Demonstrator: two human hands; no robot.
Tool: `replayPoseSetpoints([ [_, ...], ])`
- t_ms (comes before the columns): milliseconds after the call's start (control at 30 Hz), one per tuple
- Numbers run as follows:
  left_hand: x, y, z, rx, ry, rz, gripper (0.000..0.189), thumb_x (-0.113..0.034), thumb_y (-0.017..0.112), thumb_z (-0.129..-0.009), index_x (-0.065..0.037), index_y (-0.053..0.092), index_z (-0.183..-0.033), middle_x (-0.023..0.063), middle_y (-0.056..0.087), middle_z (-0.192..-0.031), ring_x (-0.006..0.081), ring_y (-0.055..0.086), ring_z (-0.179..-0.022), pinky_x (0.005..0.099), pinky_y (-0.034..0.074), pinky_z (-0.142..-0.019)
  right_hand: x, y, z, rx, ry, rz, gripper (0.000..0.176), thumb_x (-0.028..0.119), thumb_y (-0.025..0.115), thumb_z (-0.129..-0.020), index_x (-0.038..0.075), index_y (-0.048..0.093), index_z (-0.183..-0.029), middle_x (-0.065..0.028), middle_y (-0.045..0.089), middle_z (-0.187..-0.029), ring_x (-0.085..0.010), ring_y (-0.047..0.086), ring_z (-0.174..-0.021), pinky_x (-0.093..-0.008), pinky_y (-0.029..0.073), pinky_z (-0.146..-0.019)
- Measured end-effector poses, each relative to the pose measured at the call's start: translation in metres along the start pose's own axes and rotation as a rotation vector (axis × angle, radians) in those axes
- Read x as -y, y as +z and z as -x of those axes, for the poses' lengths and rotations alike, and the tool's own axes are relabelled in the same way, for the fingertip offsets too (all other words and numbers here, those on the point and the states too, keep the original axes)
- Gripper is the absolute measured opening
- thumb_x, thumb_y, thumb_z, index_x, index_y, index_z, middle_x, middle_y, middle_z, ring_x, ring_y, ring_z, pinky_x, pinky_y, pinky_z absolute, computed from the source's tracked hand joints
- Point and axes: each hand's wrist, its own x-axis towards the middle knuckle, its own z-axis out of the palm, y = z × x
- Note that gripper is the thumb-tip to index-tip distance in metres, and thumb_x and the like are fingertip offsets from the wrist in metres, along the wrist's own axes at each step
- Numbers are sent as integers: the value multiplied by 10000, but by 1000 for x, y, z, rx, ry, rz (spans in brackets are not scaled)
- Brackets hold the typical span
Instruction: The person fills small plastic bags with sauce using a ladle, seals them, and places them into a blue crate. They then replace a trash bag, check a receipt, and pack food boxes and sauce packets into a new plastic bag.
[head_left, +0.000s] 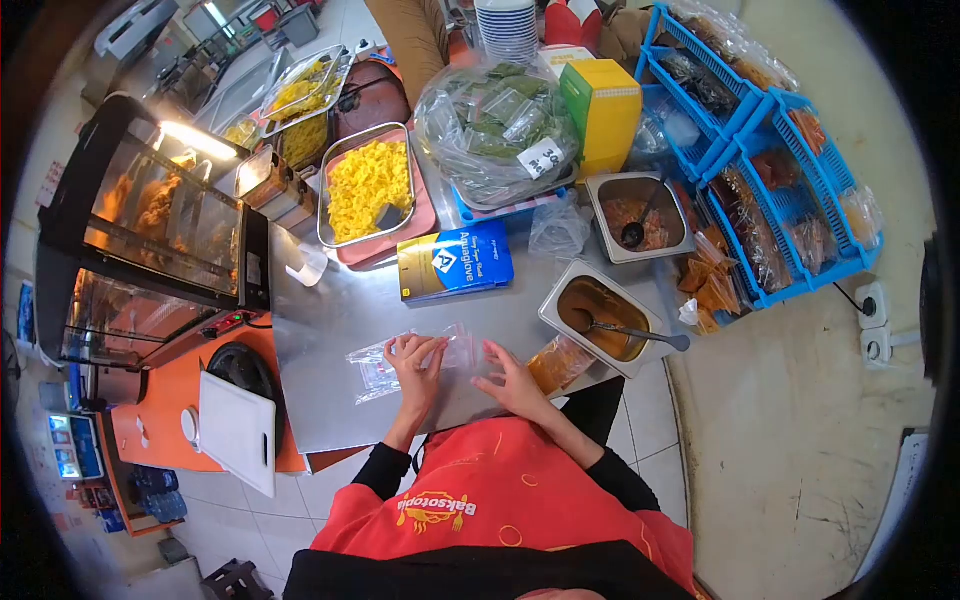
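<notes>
Small clear plastic bags [372, 378] lie on the steel table in front of me. My left hand [415, 368] rests over them with bent fingers, its thumb and fingertips closed on a clear zip bag [459, 347] that extends to the right. My right hand [515, 383] is just beside that bag, thumb and fingers apart, holding nothing. A bag of orange-brown sauce [560, 364] lies right of my right hand, against a metal container [600, 365] of brown sauce. In that sauce rests a ladle [640, 333].
Behind my hands stands a blue and yellow glove box [455, 262]. Farther back are a tray of yellow food [370, 190], a big bag of green leaves [497, 130] and a metal container [640, 215]. Blue baskets [790, 200] stand right; a heated display case [165, 225] and white cutting board [237, 432], left.
</notes>
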Motion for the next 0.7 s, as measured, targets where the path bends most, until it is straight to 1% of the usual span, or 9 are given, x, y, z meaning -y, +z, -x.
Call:
replayPoseSetpoints([
  [67, -13, -14, -8, 0, -19, 27, 113, -102, 685, -748, -150, 708, -847, -22, 614, -790, 173, 510, -853, 411, 243, -945, -9, 7, -13, 70, -14, -7, 504, 167, 606, -864, 8, 391, -1291, -101, 491, -1242, -163, 529, -1060, -283, 494, -756],
  [167, -10, -23, -15, 26, -37, 28, 113, -104, 677, -758, -147, 708, -858, -24, 611, -785, 168, 511, -846, 416, 237, -944, -4, 7, -33, 214, 141, -423, 377, 148, 599, -869, 24, 488, -1208, -59, 568, -1125, -132, 564, -975, -264, 491, -741],
  [267, -1, -28, -18, 77, -74, -2, 106, -117, 667, -773, -137, 707, -870, -18, 609, -780, 163, 515, -844, 424, 234, -946, 1, 4, -44, 220, 310, -295, 243, 133, 599, -865, 28, 573, -1083, -27, 620, -977, -101, 590, -866, -233, 492, -674],
  [367, 11, -29, -18, 68, -129, -14, 103, -126, 654, -789, -131, 706, -878, -12, 608, -775, 161, 521, -846, 435, 232, -950, 8, 7, -48, 101, 314, -226, 173, 151, 624, -848, 11, 633, -948, -20, 646, -813, -83, 608, -725, -221, 499, -545],
  [400, 16, -28, -18, 53, -151, -15, 102, -129, 649, -795, -130, 705, -880, -10, 608, -774, 160, 523, -846, 439, 232, -952, 7, 7, -49, 89, 332, -223, 168, 152, 627, -845, 13, 635, -939, -22, 648, -812, -85, 611, -723, -220, 496, -529],
  [500, 34, -20, -14, 50, -162, -191, 106, -127, 642, -794, -126, 704, -880, -12, 608, -776, 160, 526, -857, 451, 231, -956, 6, 2, -49, 68, 383, -204, 160, 156, 635, -838, 17, 643, -917, -30, 656, -805, -93, 622, -714, -217, 493, -498],
  [600, 60, -13, -8, 214, -228, -355, 199, -152, 653, -777, -138, 676, -975, 11, 605, -896, 187, 515, -924, 477, 230, -957, 8, -4, -47, 75, 394, -115, 157, 155, 637, -835, 16, 649, -906, -38, 662, -789, -100, 629, -703, -218, 495, -522],
  [667, 38, -17, -18, 19, -201, -275, 262, -176, 659, -766, -139, 643, -1025, 30, 580, -978, 209, 498, -976, 497, 223, -961, 23, -7, -45, 96, 348, 23, 151, 150, 632, -838, 14, 650, -901, -39, 663, -775, -100, 627, -693, -222, 493, -572],
  [700, 21, -21, -25, -82, -188, -237, 297, -187, 663, -760, -139, 626, -1050, 40, 567, -1019, 221, 489, -1002, 506, 220, -963, 34, -8, -44, 122, 277, 106, 147, 145, 638, -830, 11, 652, -890, -43, 663, -756, -97, 626, -686, -225, 490, -575],
])
